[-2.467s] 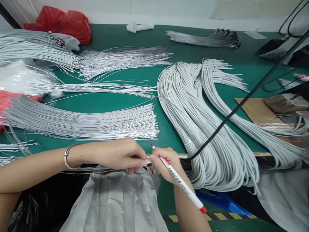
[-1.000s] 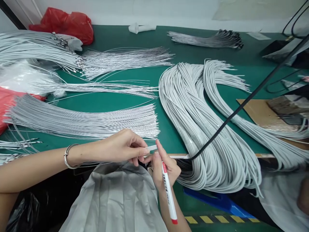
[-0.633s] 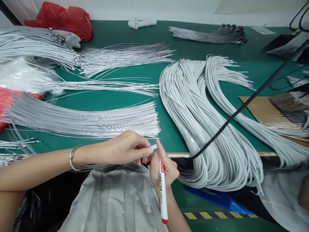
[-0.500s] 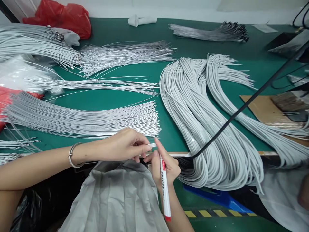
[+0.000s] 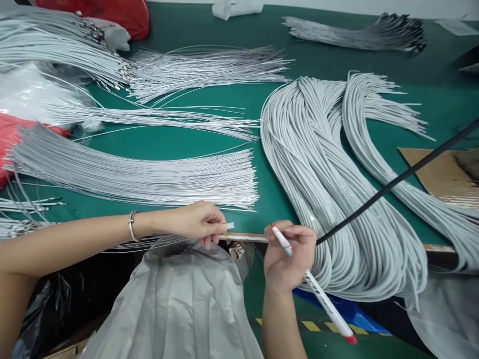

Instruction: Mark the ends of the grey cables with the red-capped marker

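Observation:
My left hand point(image 5: 204, 224) is closed in a pinch near the table's front edge. A small whitish, see-through strip point(image 5: 230, 226) sticks out from its fingertips. Thin grey wires point(image 5: 157, 243) run beneath the left forearm along the edge; whether the fingers also hold them cannot be made out. My right hand point(image 5: 290, 254), off to the right, is wrapped round a white marker pen point(image 5: 329, 306) with dark print. The marker slants, its red tip up toward the left and its red end down at the right. The two hands are apart.
A fanned bundle of thin grey wires point(image 5: 179, 179) lies just beyond my left hand. Thick looped grey cables point(image 5: 310, 149) hang over the edge at right, crossed by a black rod-like strip point(image 5: 396, 185). Farther back are more wires point(image 5: 209, 70) and a red bag point(image 5: 108, 17).
My right hand has drawn away to the right from my left hand, and the marker has turned to slant more. The left hand keeps its pinch on the strip. The view has shifted.

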Demonstrator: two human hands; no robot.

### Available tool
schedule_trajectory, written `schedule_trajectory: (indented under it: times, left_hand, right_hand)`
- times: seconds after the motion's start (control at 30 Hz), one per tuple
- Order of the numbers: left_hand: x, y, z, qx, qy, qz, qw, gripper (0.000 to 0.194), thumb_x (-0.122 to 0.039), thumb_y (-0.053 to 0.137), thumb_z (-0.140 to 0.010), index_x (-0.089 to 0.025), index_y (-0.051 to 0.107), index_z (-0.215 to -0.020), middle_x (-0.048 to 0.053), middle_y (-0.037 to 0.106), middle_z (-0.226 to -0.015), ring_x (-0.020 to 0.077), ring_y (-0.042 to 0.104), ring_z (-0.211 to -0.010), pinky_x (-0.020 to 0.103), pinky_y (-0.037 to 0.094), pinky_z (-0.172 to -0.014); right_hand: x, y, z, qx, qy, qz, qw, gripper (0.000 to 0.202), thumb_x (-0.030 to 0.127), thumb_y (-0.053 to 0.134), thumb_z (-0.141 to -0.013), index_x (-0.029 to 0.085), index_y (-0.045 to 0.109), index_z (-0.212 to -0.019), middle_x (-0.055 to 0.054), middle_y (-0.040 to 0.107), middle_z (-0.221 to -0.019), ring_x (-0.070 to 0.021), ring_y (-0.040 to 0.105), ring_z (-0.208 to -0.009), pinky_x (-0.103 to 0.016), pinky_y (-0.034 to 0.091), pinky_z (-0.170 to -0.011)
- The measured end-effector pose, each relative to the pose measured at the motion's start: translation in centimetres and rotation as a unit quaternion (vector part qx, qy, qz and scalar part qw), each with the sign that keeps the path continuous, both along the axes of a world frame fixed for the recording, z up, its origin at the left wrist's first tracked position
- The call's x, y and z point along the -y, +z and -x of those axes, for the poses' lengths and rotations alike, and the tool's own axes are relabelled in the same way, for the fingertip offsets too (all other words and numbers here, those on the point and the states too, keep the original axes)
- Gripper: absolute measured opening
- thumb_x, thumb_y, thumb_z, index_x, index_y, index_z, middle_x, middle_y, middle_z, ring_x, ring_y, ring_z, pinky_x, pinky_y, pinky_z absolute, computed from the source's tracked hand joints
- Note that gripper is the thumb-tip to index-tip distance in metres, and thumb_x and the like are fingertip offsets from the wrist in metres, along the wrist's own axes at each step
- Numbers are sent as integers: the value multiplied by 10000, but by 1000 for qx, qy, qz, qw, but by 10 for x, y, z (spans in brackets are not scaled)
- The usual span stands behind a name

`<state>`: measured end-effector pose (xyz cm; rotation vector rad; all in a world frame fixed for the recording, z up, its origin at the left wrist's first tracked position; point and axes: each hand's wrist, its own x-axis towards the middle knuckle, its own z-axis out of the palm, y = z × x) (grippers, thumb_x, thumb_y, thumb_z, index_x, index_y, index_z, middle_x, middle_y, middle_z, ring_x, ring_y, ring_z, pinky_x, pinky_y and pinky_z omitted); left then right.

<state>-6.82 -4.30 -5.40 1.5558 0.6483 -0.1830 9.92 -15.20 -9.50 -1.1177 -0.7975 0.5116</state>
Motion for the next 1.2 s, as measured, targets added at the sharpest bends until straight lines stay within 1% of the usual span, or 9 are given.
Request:
schedule_trajectory:
  times: [0.07,0.13,0.2,0.23,0.3,0.37,0.5,0.73,1.2]
  left_hand:
    - [-3,-14,1,-4,8,9,1000,302,-381,525,-919,-117,606,-799,49,681,-696,111,662,-545,148,468,-451]
    - [-5,-20,1,-8,16,20,1000,280,-366,537,-911,-119,602,-796,41,672,-685,109,658,-532,148,472,-448]
    - [-6,-21,-1,-17,14,34,999,265,-353,544,-906,-121,601,-791,38,667,-677,111,656,-524,154,478,-448]
    - [-6,-20,-2,-22,13,42,999,261,-348,542,-906,-122,599,-788,40,668,-682,114,657,-527,159,484,-452]
    - [-7,-17,-3,-33,11,56,998,257,-337,531,-911,-125,594,-781,43,671,-691,118,658,-530,169,493,-457]
    - [-7,-15,-4,-41,12,57,997,264,-328,516,-918,-126,585,-763,45,672,-699,119,659,-533,169,493,-454]
    - [-8,-13,-5,-44,8,51,998,263,-311,512,-914,-126,577,-739,47,677,-700,121,662,-535,161,484,-443]
    - [-9,-13,-6,-44,0,49,998,234,-311,528,-897,-144,577,-740,31,687,-706,124,675,-559,160,481,-461]
    - [-8,-10,-7,-50,-12,27,998,264,-321,510,-911,-151,579,-721,24,695,-702,109,667,-548,155,470,-466]
  right_hand:
    - [-2,-3,-1,35,22,20,999,189,336,603,-833,218,511,-717,30,495,-603,-127,492,-543,-245,420,-501]
    - [-2,-6,2,60,46,70,995,97,260,631,-823,211,571,-765,18,567,-633,-129,550,-545,-247,458,-507]
    - [-2,-9,6,62,55,115,990,69,249,647,-818,206,604,-785,4,629,-665,-136,594,-541,-252,482,-504]
    - [-1,-11,8,72,58,128,988,101,251,650,-818,205,604,-740,4,634,-643,-137,593,-525,-252,476,-493]
    - [-2,-12,9,116,47,138,982,221,256,634,-832,207,579,-623,19,592,-542,-129,545,-469,-254,425,-457]
    - [-3,-12,9,177,26,144,973,271,241,615,-845,207,584,-579,31,540,-473,-116,480,-423,-263,364,-436]
    - [-6,-11,9,259,8,141,955,241,191,598,-841,205,622,-602,25,544,-470,-115,465,-416,-274,345,-437]
    - [-8,-10,9,324,5,90,942,235,111,605,-809,185,608,-586,47,516,-451,-82,430,-379,-236,330,-398]
    - [-3,-14,4,330,41,76,940,269,30,612,-769,178,532,-559,64,467,-454,-67,425,-404,-220,319,-416]
